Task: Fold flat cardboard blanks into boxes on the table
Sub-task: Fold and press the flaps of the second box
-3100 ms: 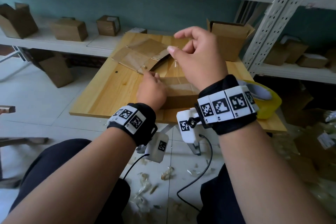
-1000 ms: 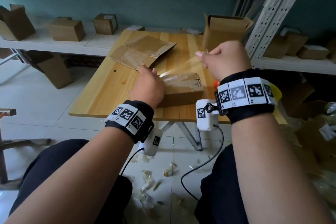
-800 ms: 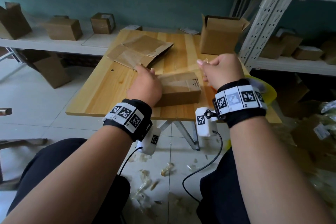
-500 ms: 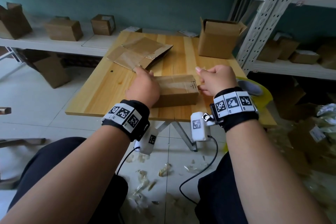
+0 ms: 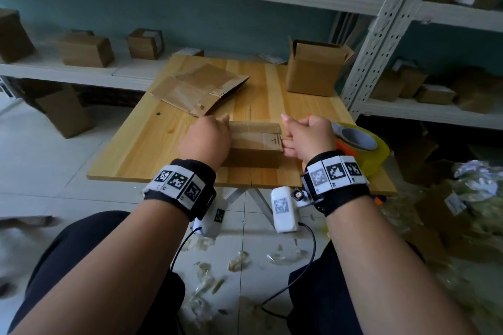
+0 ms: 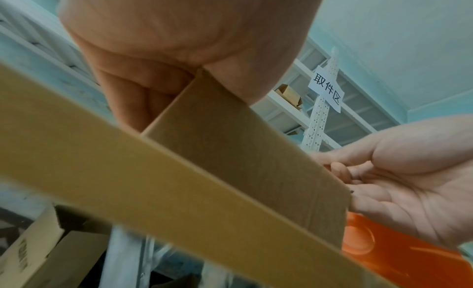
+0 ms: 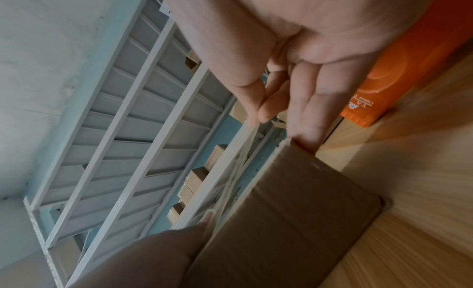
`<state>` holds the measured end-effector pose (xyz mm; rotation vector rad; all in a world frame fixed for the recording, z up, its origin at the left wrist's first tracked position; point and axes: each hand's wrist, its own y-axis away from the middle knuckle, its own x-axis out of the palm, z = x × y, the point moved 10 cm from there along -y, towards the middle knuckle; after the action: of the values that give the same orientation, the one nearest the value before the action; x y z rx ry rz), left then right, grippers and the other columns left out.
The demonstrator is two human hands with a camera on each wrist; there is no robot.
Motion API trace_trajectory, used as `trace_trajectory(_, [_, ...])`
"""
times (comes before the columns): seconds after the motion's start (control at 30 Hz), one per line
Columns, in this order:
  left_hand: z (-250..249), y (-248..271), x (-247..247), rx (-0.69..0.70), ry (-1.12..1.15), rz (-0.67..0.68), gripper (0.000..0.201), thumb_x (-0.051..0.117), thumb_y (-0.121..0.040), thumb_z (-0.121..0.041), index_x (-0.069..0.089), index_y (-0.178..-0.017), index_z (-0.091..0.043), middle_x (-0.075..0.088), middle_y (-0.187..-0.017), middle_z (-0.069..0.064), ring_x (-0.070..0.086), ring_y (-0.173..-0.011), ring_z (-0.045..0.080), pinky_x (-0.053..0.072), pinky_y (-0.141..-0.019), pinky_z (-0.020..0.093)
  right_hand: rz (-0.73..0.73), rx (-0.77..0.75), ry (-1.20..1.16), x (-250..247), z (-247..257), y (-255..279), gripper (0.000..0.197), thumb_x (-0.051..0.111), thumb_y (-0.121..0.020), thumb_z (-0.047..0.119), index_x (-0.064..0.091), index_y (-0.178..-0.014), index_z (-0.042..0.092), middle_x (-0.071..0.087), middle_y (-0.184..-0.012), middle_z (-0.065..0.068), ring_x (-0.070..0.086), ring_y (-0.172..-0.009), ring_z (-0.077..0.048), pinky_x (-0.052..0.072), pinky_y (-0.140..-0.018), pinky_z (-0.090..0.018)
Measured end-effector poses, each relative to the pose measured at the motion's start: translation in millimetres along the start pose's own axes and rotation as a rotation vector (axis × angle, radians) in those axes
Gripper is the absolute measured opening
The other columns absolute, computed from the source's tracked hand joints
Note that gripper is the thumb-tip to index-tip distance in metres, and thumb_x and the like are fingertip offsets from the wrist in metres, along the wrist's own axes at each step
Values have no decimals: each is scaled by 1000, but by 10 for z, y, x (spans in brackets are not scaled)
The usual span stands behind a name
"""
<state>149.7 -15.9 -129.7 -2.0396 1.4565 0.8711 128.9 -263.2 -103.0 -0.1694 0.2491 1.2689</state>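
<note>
A small folded cardboard box (image 5: pixel 254 144) lies near the front edge of the wooden table (image 5: pixel 152 149). My left hand (image 5: pixel 206 139) wraps over its left end, palm on the corner (image 6: pixel 153 79), with one fingertip on the top edge. At the box's right end my right hand (image 5: pixel 292 133) pinches a strip of clear tape (image 7: pixel 238 156) between thumb and fingers (image 7: pixel 258 114). The tape runs low along the box top (image 7: pixel 294 211) towards the left hand. Lower fingers of the right hand touch the box's right face.
A pile of flat cardboard blanks (image 5: pixel 198 90) lies at the table's back left. An open upright box (image 5: pixel 313 71) stands at the back right. An orange dispenser with a yellow tape roll (image 5: pixel 359 141) sits just right of my right hand. Shelves with boxes surround the table.
My right hand came down from above the table to the box's right end, bringing the stretched tape down along the box top. The left hand stayed on the left end.
</note>
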Motion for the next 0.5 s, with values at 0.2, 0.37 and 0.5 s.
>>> trace_trajectory(0.2, [-17, -7, 12, -8, -30, -6, 51, 40, -110, -53, 67, -106, -10, 66, -91, 8, 67, -86, 32, 60, -87, 48, -3, -20, -19, -7, -26, 7, 32, 72, -98, 36, 65, -99, 5, 74, -85, -7, 72, -66, -15, 58, -55, -24])
trace_trajectory(0.37, [-27, 13, 3, -40, -1, -9, 48, 41, -110, -52, 65, -103, -11, 67, -90, 6, 67, -86, 29, 60, -86, 46, -9, -19, -76, 25, -46, -4, 31, 72, -99, 34, 64, -103, 4, 72, -82, -5, 67, -59, -12, 54, -52, -23])
trace_trajectory(0.5, [-38, -19, 28, -51, -32, 13, 53, 46, -107, -59, 66, -110, -10, 68, -94, 8, 68, -89, 32, 61, -87, 47, -14, -32, -71, 49, -28, -4, 29, 72, -99, 33, 64, -102, 6, 72, -83, -4, 69, -65, -14, 61, -57, -28])
